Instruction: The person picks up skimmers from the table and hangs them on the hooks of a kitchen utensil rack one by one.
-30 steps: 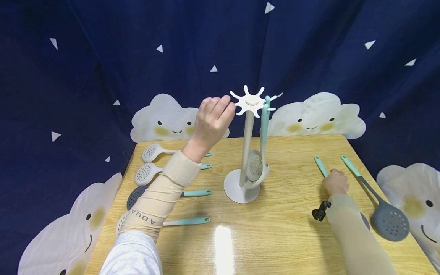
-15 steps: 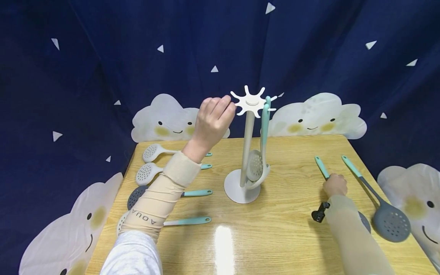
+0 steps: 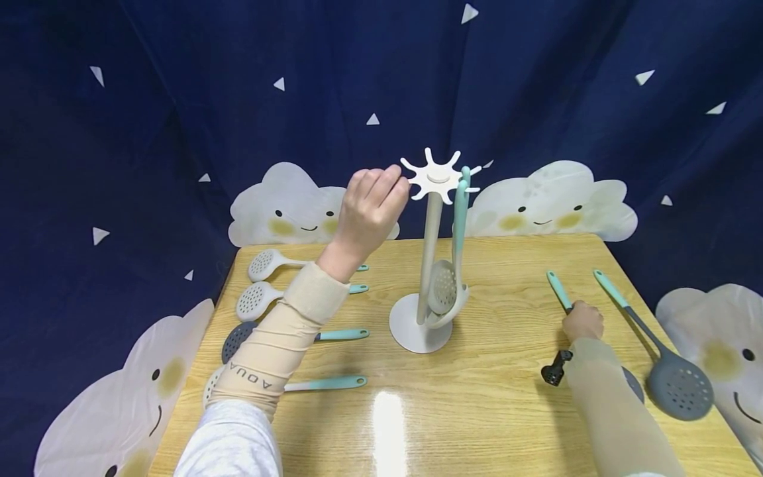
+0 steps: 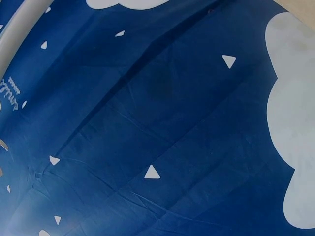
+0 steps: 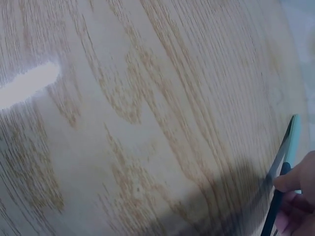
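My left hand is raised beside the white utensil rack, its curled fingers at the tip of a left-hand hook, which they hide. Two pale utensils with teal handles hang on the rack's right side; the front one is a ladle, the one behind a skimmer. At the table's right, my right hand pinches the dark shaft of a teal-handled kitchen utensil. In the right wrist view its shaft sits between thumb and fingers. The forearm covers most of its grey head.
A grey skimmer with a teal handle lies right of my right hand. Several teal-handled utensils, among them a pale skimmer, lie in a column at left, partly under my left arm. The wooden table backs onto a blue curtain.
My right hand has shifted very slightly on the utensil's shaft. The left hand stays still at the rack, and the hanging utensils have not moved.
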{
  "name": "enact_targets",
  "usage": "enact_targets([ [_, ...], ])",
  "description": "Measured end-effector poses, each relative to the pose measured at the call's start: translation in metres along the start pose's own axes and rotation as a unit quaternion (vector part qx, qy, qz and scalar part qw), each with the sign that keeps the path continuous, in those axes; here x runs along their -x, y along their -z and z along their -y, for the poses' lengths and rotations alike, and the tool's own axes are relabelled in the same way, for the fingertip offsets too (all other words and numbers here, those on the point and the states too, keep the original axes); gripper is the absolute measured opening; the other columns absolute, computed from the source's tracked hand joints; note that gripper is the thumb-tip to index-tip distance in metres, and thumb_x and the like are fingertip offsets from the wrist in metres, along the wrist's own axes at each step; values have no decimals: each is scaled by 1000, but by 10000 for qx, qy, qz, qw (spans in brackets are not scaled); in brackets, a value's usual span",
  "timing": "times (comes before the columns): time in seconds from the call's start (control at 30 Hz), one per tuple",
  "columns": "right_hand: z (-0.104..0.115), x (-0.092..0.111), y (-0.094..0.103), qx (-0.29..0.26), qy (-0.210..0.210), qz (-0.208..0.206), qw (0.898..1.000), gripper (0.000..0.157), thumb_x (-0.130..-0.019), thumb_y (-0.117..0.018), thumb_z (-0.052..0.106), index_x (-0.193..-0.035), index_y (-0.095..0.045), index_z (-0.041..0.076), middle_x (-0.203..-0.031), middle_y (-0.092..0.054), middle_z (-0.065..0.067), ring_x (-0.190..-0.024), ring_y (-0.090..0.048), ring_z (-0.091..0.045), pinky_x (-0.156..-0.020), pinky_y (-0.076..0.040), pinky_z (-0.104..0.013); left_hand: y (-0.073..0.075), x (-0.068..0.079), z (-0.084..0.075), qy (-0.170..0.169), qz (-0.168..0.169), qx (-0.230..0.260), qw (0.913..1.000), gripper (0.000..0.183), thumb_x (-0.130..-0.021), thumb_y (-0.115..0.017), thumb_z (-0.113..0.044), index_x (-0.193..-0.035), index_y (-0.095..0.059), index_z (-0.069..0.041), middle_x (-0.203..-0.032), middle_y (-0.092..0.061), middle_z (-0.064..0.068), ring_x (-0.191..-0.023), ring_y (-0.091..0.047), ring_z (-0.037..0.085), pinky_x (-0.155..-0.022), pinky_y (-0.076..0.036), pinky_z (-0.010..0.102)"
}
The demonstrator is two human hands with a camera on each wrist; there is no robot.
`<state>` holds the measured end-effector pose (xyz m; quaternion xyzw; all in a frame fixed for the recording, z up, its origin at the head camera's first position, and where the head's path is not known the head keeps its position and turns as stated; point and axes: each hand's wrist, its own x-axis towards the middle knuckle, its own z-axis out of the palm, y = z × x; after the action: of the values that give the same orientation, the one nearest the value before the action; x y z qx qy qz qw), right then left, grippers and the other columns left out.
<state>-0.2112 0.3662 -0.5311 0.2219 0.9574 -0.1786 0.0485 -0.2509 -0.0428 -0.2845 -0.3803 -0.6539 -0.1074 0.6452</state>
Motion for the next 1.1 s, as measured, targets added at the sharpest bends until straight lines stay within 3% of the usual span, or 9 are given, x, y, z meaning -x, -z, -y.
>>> enact_targets([
  [0.37, -6, -7, 6, -1, 626, 97, 9980, 29, -83, -47, -3, -108, -48, -18, -100, -53, -37, -90, -52, -50, -74, -44, -53, 0, 0, -1, 21, -6, 49, 10000, 4, -82, -62, -1, -82, -58, -2, -90, -61, 12, -74, -52, 24, -68, -44, 33],
  [0.67, 11, -6, 25, -185, 1114, 158, 9935, 32, -82, -57, 0, -107, -50, -19, -99, -55, -35, -85, -55, -45, -68, -46, -49, 0, 0, -1, 30, -13, 62, 10000, 4, -83, -62, -2, -82, -58, -2, -90, -61, 11, -74, -52, 24, -68, -44, 33],
  [0.93, 34, -3, 48, -811, 1531, -346, 9843, 35, -81, -62, 4, -108, -51, -15, -87, -59, -31, -64, -57, -32, -51, -44, -38, -1, 0, -1, 24, -35, 41, 10000, 5, -82, -63, -2, -82, -58, -2, -90, -61, 11, -73, -52, 24, -67, -44, 33],
  [1.1, 52, 2, 62, -1224, 1566, -540, 9786, 36, -83, -59, 4, -114, -49, -11, -90, -57, -29, -67, -57, -31, -49, -43, -34, -1, 0, -1, 28, -66, 25, 10000, 8, -79, -66, -1, -81, -58, -2, -90, -61, 11, -72, -52, 24, -67, -44, 32],
])
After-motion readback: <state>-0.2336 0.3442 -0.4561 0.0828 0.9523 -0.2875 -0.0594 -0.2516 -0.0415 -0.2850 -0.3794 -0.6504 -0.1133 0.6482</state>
